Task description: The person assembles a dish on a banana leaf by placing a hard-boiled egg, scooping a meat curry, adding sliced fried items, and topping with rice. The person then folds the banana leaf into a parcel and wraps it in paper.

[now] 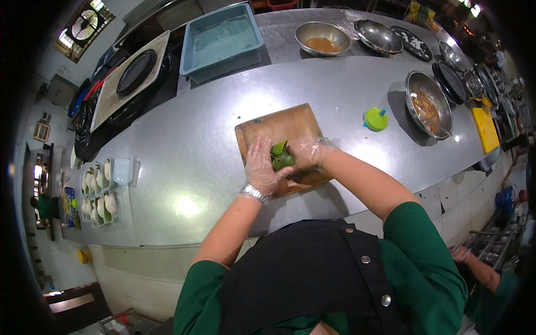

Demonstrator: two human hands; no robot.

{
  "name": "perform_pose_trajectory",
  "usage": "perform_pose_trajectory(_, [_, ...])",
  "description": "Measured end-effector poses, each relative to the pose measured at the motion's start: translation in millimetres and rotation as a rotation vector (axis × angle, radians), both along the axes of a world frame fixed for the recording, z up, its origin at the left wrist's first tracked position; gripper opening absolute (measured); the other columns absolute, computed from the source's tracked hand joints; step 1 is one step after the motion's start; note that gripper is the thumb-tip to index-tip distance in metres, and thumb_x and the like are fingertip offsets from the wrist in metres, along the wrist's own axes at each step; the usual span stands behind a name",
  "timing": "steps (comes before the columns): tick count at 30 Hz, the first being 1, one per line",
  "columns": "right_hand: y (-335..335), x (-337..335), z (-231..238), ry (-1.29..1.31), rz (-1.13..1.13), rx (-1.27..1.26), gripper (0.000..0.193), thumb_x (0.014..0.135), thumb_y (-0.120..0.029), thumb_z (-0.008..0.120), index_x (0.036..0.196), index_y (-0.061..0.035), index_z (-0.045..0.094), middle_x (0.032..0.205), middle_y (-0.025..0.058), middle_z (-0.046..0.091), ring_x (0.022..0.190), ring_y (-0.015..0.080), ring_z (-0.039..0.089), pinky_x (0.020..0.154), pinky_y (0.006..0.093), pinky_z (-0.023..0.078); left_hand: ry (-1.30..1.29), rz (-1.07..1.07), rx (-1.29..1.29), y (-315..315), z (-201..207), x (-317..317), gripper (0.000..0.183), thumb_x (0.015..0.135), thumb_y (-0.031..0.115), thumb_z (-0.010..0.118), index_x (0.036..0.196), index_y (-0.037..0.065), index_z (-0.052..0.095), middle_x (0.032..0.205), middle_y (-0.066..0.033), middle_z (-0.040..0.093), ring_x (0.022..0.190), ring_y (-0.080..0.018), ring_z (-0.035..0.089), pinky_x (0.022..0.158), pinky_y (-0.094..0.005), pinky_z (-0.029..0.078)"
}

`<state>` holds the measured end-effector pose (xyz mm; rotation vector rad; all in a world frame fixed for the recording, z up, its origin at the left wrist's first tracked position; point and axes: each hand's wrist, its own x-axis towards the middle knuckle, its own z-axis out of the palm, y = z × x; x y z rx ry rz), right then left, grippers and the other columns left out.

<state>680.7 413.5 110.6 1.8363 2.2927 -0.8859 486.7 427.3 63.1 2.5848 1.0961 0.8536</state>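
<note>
Hands: left hand (pixel 261 167) and right hand (pixel 307 152) (both in clear gloves) closed around the leaf (pixel 281 156).
Leaf: green, folded, over the board (pixel 279 125).
Desk (pixel 190 151): steel.
Nearby: green cup (pixel 375 119), sauce bowl (pixel 428 104), blue tub (pixel 222 39), tray of packs (pixel 103 192).

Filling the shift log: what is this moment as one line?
left hand: on green leaf parcel | right hand: on same parcel | both in clear gloves | parcel over wooden board | steel counter

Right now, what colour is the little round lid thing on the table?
The lid is bright green with a blue knob; head view.
</note>
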Motion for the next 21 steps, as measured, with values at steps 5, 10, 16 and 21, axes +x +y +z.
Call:
perform_pose_trajectory(5, [3.7, -0.4, 4.6, -0.014, 0.032, -0.053, 0.052, 0.061, -0.045, 0.081, 0.091, -0.003, 0.073, 0.091, 0.0187, 0.072, 0.087, 0.034, 0.069, 0.081, 0.0419, 0.055, 0.326, -0.154, -0.106, 5.7, 30.4, 6.2, 0.101, 0.06, 0.044, 0.089, 0.139, 0.002, 0.042, 0.138, -0.0222, 0.05, 0.13, -0.0373, 0.046, 0.109, -0.0499, 0.037])
perform_pose_trajectory(10, [-0.4, 5.4, 9.0, 0.061, -0.028, 0.001, 0.057, 0.061, -0.045, 0.083, 0.097, -0.003, 0.071, 0.09, 0.0194, 0.071, 0.089, 0.0344, 0.068, 0.083, 0.0427, 0.054, 0.536, -0.246, -0.258, 20.2, 41.7, 17.7, 0.098, 0.063, 0.039, 0.087, 0.142, 0.003, 0.04, 0.129, -0.0196, 0.056, 0.12, -0.0358, 0.053, 0.103, -0.0447, 0.044])
perform_pose_trajectory(16, [-81.3, -9.9, 8.3, 0.224, -0.121, 0.993, 0.057, 0.072, -0.036, 0.082, 0.118, -0.0071, 0.064, 0.109, 0.0165, 0.063, 0.097, 0.0352, 0.063, 0.084, 0.0458, 0.053, 0.246, -0.253, -0.246, 29.6, 22.5, -3.8, 0.09, 0.066, 0.027, 0.086, 0.142, 0.007, 0.041, 0.124, -0.0172, 0.059, 0.113, -0.0363, 0.056, 0.099, -0.0444, 0.047])
perform_pose_trajectory(21, [-135.7, -23.9, -46.9, 1.266, -0.788, -0.21, 0.065, 0.075, -0.021, 0.085, 0.13, -0.0044, 0.055, 0.128, 0.0141, 0.054, 0.13, 0.0235, 0.043, 0.098, 0.0439, 0.047, -0.372, -0.142, -0.541, 9.7, -5.5, -17.4, 0.096, 0.062, 0.021, 0.091, 0.142, 0.005, 0.041, 0.13, -0.0173, 0.058, 0.122, -0.0293, 0.055, 0.103, -0.0393, 0.046])
